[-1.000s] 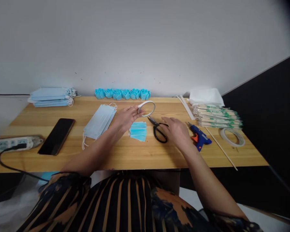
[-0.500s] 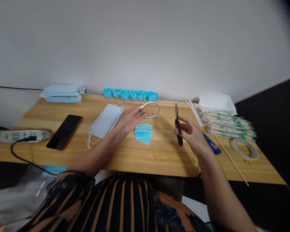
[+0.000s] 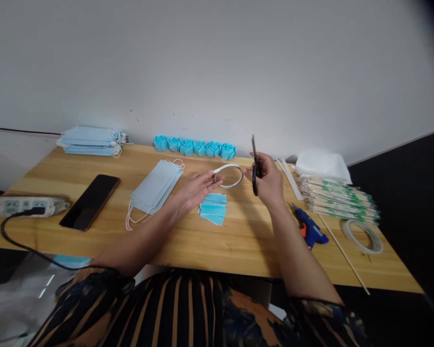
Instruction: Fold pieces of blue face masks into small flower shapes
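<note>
My left hand [image 3: 198,190] grips a thin roll of white tape [image 3: 235,185] by its left edge, raised over the wooden table [image 3: 202,246]. A pair of black scissors [image 3: 255,171] is in my right hand [image 3: 269,179], its blades pointing up toward the wall. A fingertip of that hand reaches the roll's right edge; whether it touches cannot be made out. Below the roll lie several cut blue mask pieces [image 3: 213,209]. Light blue face masks [image 3: 157,185] with ear loops rest beside my left forearm.
Blue folded flowers [image 3: 187,147] line the wall. Left are a mask stack [image 3: 90,140], a phone [image 3: 90,202] and a power strip [image 3: 52,206]. Right are a glue gun [image 3: 313,229], wrapped sticks [image 3: 338,200], a loose stick [image 3: 343,253], white strips [image 3: 291,179] and a wider tape roll [image 3: 363,236].
My right hand has moved left and farther back with the scissors, up to the tape roll. The glue gun shows more fully. My left hand still holds the roll.
</note>
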`<state>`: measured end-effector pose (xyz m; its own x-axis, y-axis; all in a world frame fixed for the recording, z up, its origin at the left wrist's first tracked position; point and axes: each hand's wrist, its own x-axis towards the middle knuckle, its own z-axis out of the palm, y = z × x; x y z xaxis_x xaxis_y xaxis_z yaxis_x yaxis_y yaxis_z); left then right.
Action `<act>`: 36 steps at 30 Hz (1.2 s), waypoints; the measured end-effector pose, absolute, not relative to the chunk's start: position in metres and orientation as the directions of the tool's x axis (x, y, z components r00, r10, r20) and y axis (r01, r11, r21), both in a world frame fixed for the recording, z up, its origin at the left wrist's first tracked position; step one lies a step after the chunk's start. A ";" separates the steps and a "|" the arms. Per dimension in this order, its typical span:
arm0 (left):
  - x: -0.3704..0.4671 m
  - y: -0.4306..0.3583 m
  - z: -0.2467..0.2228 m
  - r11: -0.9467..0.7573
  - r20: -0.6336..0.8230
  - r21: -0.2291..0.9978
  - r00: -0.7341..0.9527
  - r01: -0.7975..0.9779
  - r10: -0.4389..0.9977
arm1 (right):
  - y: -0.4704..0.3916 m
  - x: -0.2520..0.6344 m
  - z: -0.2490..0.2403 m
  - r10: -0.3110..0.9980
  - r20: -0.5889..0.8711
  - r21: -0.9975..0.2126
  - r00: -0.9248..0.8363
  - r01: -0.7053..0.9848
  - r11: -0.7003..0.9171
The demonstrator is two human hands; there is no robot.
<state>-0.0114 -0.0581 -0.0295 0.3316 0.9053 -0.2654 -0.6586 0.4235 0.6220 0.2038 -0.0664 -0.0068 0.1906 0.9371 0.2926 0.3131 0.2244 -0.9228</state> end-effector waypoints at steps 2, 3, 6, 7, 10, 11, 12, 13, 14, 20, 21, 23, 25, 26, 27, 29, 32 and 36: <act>-0.012 -0.060 -0.029 0.414 -0.237 0.627 0.345 -0.659 0.908 | -0.057 0.209 -0.019 0.957 0.242 -0.955 0.158 0.213 0.206; -0.012 -0.061 -0.029 0.415 -0.227 0.632 0.356 -0.654 0.906 | -0.054 0.211 -0.026 0.969 0.209 -0.970 0.128 0.154 0.189; -0.011 -0.063 -0.030 0.443 -0.227 0.651 0.399 -0.616 0.889 | -0.053 0.210 -0.043 0.981 0.169 -0.985 0.092 0.047 0.165; -0.011 -0.063 -0.030 0.452 -0.231 0.662 0.410 -0.599 0.882 | -0.054 0.209 -0.046 0.980 0.174 -0.985 0.100 0.036 0.171; -0.010 -0.064 -0.032 0.463 -0.242 0.694 0.428 -0.550 0.871 | -0.057 0.206 -0.047 0.977 0.175 -0.984 0.118 0.045 0.171; -0.010 -0.064 -0.033 0.461 -0.240 0.701 0.430 -0.544 0.871 | -0.058 0.205 -0.045 0.978 0.169 -0.985 0.123 0.055 0.163; -0.009 -0.065 -0.034 0.457 -0.235 0.702 0.429 -0.546 0.872 | -0.059 0.204 -0.044 0.979 0.161 -0.986 0.128 0.069 0.153; -0.008 -0.065 -0.035 0.451 -0.228 0.701 0.426 -0.552 0.875 | -0.059 0.204 -0.043 0.979 0.152 -0.986 0.135 0.083 0.142; -0.007 -0.065 -0.036 0.444 -0.220 0.700 0.422 -0.560 0.879 | -0.060 0.203 -0.042 0.979 0.144 -0.987 0.142 0.094 0.132; -0.007 -0.062 -0.031 0.397 -0.212 0.708 0.361 -0.583 0.908 | -0.062 0.205 -0.037 0.977 0.112 -0.989 0.181 0.114 0.092; -0.008 -0.061 -0.029 0.377 -0.212 0.715 0.332 -0.588 0.919 | -0.064 0.206 -0.034 0.976 0.112 -0.988 0.186 0.121 0.091; -0.011 -0.058 -0.026 0.329 -0.199 0.735 0.276 -0.593 0.940 | -0.070 0.207 -0.027 0.977 0.117 -0.988 0.178 0.118 0.097; -0.014 -0.055 -0.024 0.286 -0.179 0.750 0.234 -0.596 0.956 | -0.079 0.205 -0.020 0.989 0.105 -0.993 0.103 0.073 0.098; -0.014 -0.054 -0.024 0.272 -0.174 0.752 0.217 -0.600 0.960 | -0.084 0.202 -0.018 0.996 0.088 -0.996 0.029 0.033 0.087; -0.015 -0.053 -0.024 0.263 -0.172 0.750 0.205 -0.606 0.963 | -0.089 0.199 -0.016 0.996 0.065 -0.998 -0.062 -0.012 0.065; -0.015 -0.052 -0.024 0.258 -0.176 0.742 0.192 -0.619 0.965 | -0.096 0.191 -0.015 0.972 0.013 -0.996 -0.236 -0.087 -0.008; -0.016 -0.051 -0.024 0.268 -0.181 0.731 0.200 -0.627 0.963 | -0.101 0.184 -0.016 0.915 -0.071 -0.987 -0.397 -0.104 -0.122; -0.018 -0.049 -0.023 0.264 -0.163 0.717 0.213 -0.645 0.963 | -0.100 0.184 -0.016 0.876 -0.138 -0.982 -0.462 -0.052 -0.182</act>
<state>-0.0180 -0.0494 -0.0235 0.2132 0.9633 -0.1629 -0.6447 0.2640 0.7174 0.1841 -0.1000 -0.0162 -0.4620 0.8761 -0.1376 -0.0518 -0.1815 -0.9820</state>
